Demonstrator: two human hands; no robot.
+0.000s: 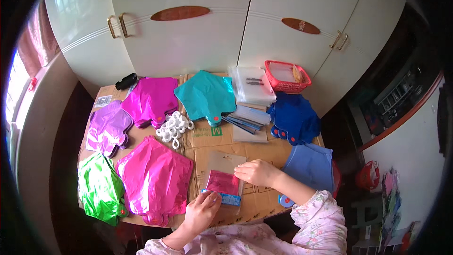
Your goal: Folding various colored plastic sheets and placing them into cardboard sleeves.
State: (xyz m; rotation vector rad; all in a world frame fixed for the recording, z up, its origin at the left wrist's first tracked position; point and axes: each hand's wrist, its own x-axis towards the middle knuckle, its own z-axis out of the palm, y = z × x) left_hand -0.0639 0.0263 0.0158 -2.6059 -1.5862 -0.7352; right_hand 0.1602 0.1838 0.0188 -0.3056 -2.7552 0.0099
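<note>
A clear plastic packet (223, 165) lies on the cardboard in front of me. It holds a folded pink foil sheet (222, 182) and has a blue printed strip (230, 199) along its near end. My left hand (203, 211) is closed at the left end of that strip, its fingertips pressed together on the packet's near corner. At the packet's upper right edge, my right hand (257, 173) is closed with thumb and fingers on it; the fingertips partly hide what they pinch. Just left of the packet lies a stack of flat pink foil balloons (155, 179).
More flat foil balloons lie around: green (100, 189), lilac (110, 125), purple (151, 99), teal (205, 95), dark blue (295, 119). White rings (174, 126) form a heap. Clear bags (253, 86) stand beside a red basket (289, 86). A blue cloth-like stack (309, 165) lies right.
</note>
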